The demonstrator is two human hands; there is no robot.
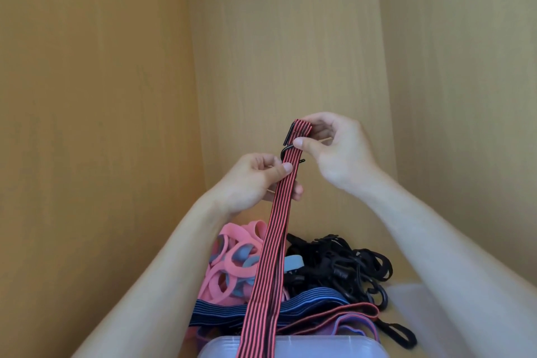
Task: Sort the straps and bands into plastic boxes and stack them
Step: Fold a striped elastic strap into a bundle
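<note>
Head view: the striped strap (273,241) was pinched at its folded top by the right hand (334,148) and just below by the left hand (255,183), seemingly for folding. Its tail was left hanging beneath them.

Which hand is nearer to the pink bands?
Left. The left hand is just above the pink bands; the right hand is higher, to their right. Both hold the striped strap.

Striped strap (271,244): woven elastic cloth, matt, ribbed. Pink bands (229,259): smooth rubbery, matt. Black cords (343,261), right: cloth w/ glossy plastic hooks. Near box (293,347): translucent plastic, smooth. Walls (290,38): wood-grain, matt.
</note>
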